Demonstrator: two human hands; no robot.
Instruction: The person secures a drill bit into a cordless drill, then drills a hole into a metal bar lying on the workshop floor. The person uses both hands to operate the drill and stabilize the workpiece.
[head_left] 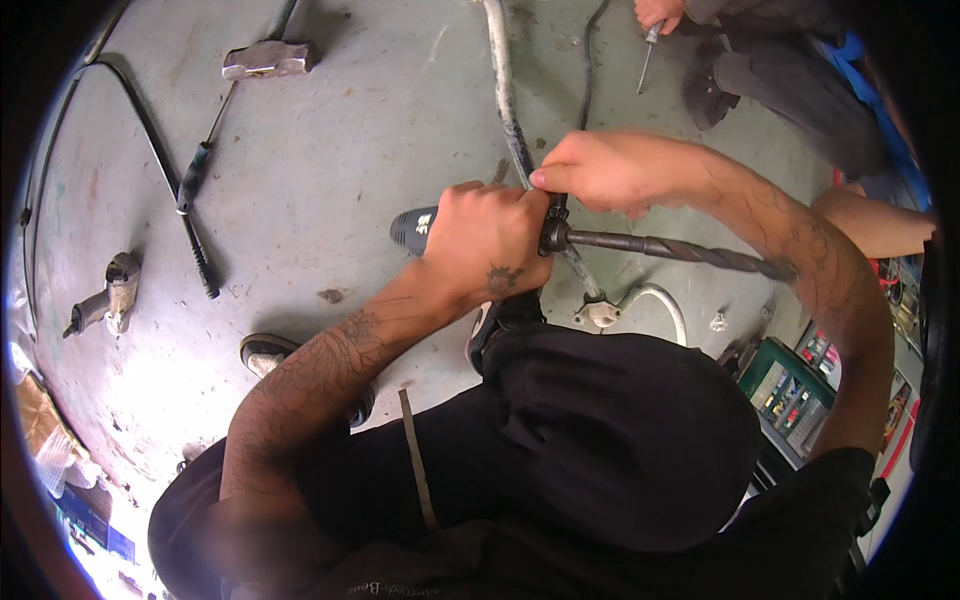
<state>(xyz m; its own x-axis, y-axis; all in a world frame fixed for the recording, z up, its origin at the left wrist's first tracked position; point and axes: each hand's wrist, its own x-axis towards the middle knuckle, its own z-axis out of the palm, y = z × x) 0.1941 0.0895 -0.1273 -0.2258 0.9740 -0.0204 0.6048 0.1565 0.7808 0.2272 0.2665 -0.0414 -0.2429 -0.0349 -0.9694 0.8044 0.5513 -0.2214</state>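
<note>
Left hand (490, 238) clasps drill (411, 231); right hand (600, 172) curls beside drill's chuck (554, 236), pinch unclear; likely adjusting bit (680, 247), steady hold needed next.

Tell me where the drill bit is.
In the head view, the drill bit sticks out rightward from the chuck beside the left hand, below the right hand.

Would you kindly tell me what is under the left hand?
Under the left hand is a drill: its grey rear end and dark chuck show; the body between them is covered.
</note>
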